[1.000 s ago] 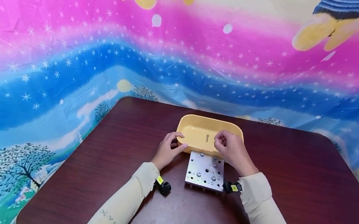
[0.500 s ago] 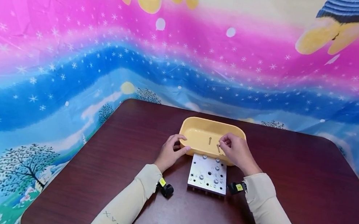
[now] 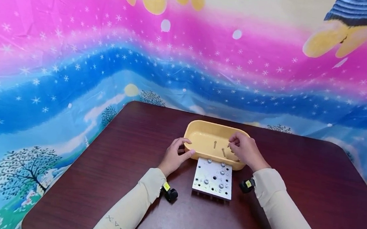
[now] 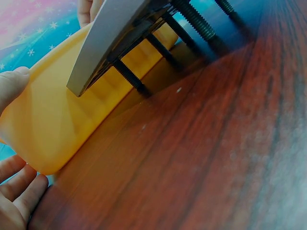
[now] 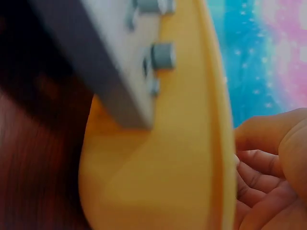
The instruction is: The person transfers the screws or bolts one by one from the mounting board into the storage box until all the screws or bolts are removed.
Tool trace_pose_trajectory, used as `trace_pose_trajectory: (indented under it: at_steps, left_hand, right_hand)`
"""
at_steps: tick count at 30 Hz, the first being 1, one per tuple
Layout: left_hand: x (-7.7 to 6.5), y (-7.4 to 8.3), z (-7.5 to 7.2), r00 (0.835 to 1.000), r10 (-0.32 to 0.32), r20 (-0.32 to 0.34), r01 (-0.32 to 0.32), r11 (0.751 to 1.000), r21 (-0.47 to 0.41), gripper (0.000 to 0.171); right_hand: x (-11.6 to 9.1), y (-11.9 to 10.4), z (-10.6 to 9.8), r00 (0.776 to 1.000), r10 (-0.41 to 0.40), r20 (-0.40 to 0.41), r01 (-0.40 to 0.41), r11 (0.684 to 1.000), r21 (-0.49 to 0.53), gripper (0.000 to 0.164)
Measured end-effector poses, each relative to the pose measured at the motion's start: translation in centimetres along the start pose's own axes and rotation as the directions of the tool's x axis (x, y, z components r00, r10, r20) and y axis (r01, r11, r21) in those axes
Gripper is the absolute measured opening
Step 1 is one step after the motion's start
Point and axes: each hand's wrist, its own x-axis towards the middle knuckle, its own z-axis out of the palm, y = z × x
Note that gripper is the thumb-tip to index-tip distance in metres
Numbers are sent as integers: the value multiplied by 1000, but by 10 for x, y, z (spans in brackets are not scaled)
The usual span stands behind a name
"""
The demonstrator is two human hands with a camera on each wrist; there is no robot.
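My left hand (image 3: 174, 156) holds the near left corner of a yellow plastic tray (image 3: 199, 155), its thumb and fingers spread along the wall and rim. Inside the tray lie two small bolts (image 3: 223, 152). Over the tray's right side, my right hand (image 3: 245, 149) has thumb and fingers pinched together, and the end of a small bolt (image 3: 228, 146) shows at the fingertips. In the right wrist view its curled fingers (image 5: 259, 163) are partly hidden behind the tray rim. Against the tray's near side stands a square metal plate (image 3: 205, 173) with several cap-head bolts.
Threaded bolt shanks (image 4: 127, 76) stick out under the plate, which stands raised off the dark red wooden table (image 3: 155, 126). A printed cloth backdrop (image 3: 189, 63) hangs behind the table. Black wrist cameras (image 3: 171, 194) sit at both cuffs.
My right hand has shifted slightly right over the tray. A second bolt has come into sight in the tray beside the first. My left hand keeps its place at the corner.
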Motion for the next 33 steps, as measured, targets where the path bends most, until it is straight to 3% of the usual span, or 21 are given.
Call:
trace_pose_trajectory:
  at_steps: [8,20,25,33]
  left_hand:
    - [0,0,1,1000,-14,-1,14,1000,-4,34]
    - [0,0,0,1000,-21,8,21,1000,-6,34]
    - [0,1,0,1000,-18,4,18,1000,-9,35]
    - [0,-2,-1,1000,-7,1,7,1000,-7,34]
  right_hand:
    - [8,12,3,999,7,35,-5,998,-63,9]
    - [22,21,12,993,-43,111,64,977,-201,7]
    - [27,24,16,991,-78,105,104,958,-268,9]
    - [28,23,21,994,-54,98,82,947,-312,10]
